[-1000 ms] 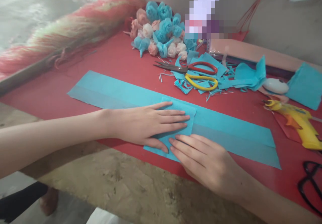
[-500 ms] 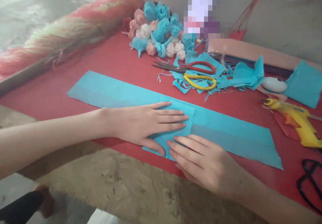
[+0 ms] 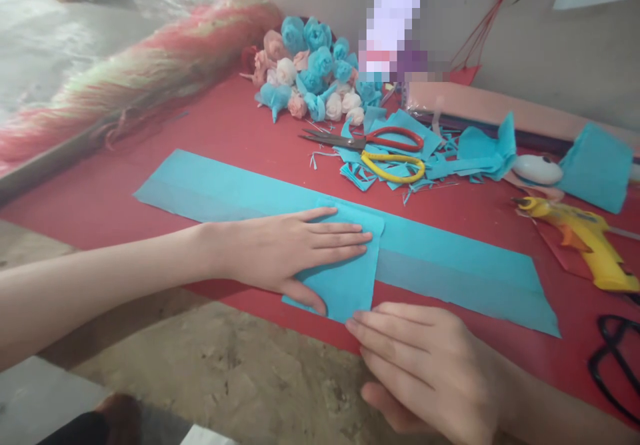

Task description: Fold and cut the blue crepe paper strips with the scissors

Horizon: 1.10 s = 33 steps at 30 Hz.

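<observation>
A folded blue paper piece (image 3: pixel 345 285) lies crosswise on a long blue paper strip (image 3: pixel 460 258), which is spread over a red table surface (image 3: pixel 125 125). My left hand (image 3: pixel 295 245) rests flat on the folded piece, fingers spread, thumb near its lower left corner. My right hand (image 3: pixel 425 358) is at the lower right corner of that piece, its fingertips at or just over the edge. Its fingers are stretched out side by side with the thumb apart below, and nothing shows in it.
Scissors (image 3: pixel 355 140) with red and yellow handles lie on blue paper scraps (image 3: pixel 440 165). Behind are several paper flowers (image 3: pixel 320 62). A yellow glue gun (image 3: pixel 585 235) and black-handled scissors (image 3: pixel 617 365) lie at right, a pink-and-cream fibre bundle (image 3: pixel 125 72) at left.
My right hand has moved down and right, from the folded piece's surface to its lower corner. My left hand has stayed flat in place. The view has shifted slightly.
</observation>
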{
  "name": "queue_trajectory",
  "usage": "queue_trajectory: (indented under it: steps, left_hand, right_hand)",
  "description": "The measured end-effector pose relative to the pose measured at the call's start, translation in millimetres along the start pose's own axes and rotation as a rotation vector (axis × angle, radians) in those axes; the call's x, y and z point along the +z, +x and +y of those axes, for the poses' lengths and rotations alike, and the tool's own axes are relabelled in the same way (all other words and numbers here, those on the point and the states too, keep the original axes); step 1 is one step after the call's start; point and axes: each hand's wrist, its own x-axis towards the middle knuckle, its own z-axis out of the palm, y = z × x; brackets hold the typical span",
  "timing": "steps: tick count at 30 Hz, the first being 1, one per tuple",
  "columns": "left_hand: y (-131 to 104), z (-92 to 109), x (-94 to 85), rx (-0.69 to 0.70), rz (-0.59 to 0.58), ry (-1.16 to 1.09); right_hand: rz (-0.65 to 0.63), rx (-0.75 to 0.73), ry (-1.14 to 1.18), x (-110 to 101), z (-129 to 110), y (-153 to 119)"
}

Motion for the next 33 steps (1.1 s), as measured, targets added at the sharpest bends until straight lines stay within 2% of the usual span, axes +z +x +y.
queue_trajectory:
  steps: [4,8,14,23,28,33]
  left_hand:
    - [0,-1,1.0,0.004,0.010,-0.019]
    - [0,-2,1.4,0.019,0.036,-0.052]
    - [0,-3,4.5,0.008,0.030,-0.046]
    - [-3,-6,9.5,0.018,0.078,-0.024]
    - [-2,-7,10.1,0.000,0.083,-0.011]
    - [-2,-3,6.8,-0.055,0.088,0.039]
  right_hand:
    - [0.085,0.152,0.027,-6,6,8]
    - [0.037,0.336,-0.153,-1,19,14]
    - [-0.024,0.279,-0.330,8,24,17]
    - [-0.073,0.354,-0.268,9,34,27]
    - [-0.006,0.333,-0.354,22,34,25]
    - [-0.013,0.350,-0.390,24,34,21]
